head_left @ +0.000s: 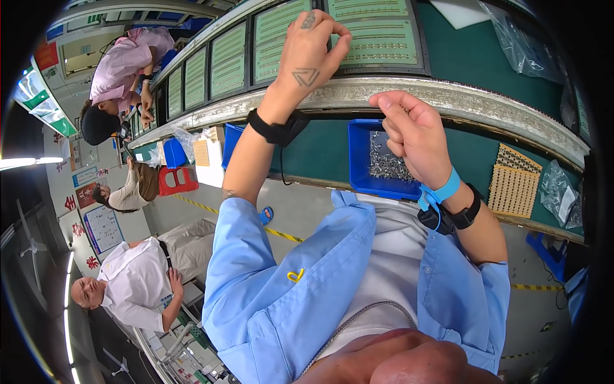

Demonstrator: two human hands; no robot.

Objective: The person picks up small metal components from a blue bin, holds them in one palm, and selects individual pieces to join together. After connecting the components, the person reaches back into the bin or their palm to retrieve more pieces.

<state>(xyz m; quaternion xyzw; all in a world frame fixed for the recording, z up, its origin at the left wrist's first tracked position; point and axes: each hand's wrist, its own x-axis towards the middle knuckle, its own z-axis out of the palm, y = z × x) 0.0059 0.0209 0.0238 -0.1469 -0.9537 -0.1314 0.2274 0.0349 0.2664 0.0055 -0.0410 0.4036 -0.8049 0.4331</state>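
Observation:
My left hand [313, 51] reaches over the green circuit boards [374, 35], which sit in dark frames on the rail-edged line. Its fingers are bent down and drawn together near one board's edge; whatever is between them is hidden. My right hand [412, 131] is raised over the near rail, beside a blue bin [363, 184] of small metal parts [387, 160]. Thumb and forefinger press together there, the other fingers curled. Anything in that pinch is too small to name. Black bands circle both wrists, and a blue strap [441, 189] goes round the right one.
A metal rail [473, 96] runs between the boards and the near green bench. Perforated tan panels [513, 182] and clear plastic bags [559, 192] lie to the right. A red stool [178, 181] stands at left. Other people [131, 64] are at the line and in the aisle.

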